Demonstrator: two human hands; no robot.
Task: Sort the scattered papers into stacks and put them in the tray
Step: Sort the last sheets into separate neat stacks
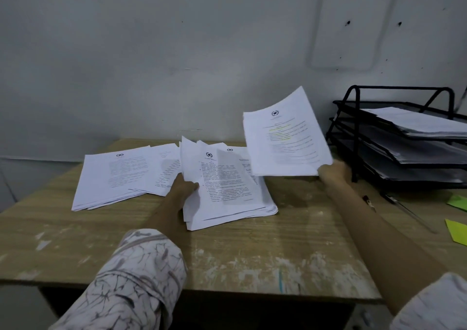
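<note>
White printed sheets are split three ways at this moment. The right hand (pixel 333 172) pinches the near corner of a raised sheaf (pixel 285 135), held tilted in the air between the middle of the table (pixel 252 254) and the black three-tier mesh tray (pixel 358 127) at the right edge. The left hand (pixel 185 187) grips the left edge of a thick stack (pixel 227 190) lying on the table, thumb curled over the top page. A looser spread of papers (pixel 113 175) lies fanned out further left, touching that stack.

The weakest point looks like the one-corner grip: the sheaf is already bowing, and pages could slide apart or drop before reaching a tier. All three tiers already hold paper, so the leading edge may catch on the wire frame or push existing sheets askew. The left-hand stack has uneven edges and could fan out if lifted unsquared. Pens (pixel 369 201) and green notes (pixel 457 231) lie beside the tray, within the forearm's sweep.
</note>
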